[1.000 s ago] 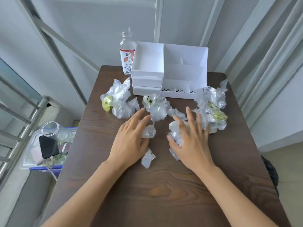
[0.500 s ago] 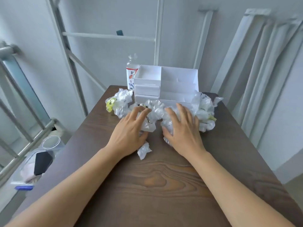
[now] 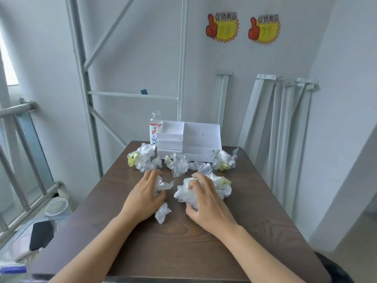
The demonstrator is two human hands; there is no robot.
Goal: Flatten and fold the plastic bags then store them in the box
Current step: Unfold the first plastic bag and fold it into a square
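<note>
Together, our left hand (image 3: 142,198) curled its fingers round a small crumpled bag (image 3: 163,185) while our right hand (image 3: 206,203) clutched a larger crumpled bag (image 3: 183,194) on the brown table (image 3: 183,252). More crumpled bags (image 3: 177,163) lay just before the white box (image 3: 191,139) at the far edge, a bottle (image 3: 155,127) beside it.

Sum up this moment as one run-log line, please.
left hand grips small crumpled clear plastic bag | right hand grips larger crumpled clear plastic bag | other bags crumpled before white compartmented box | none folded yet
</note>
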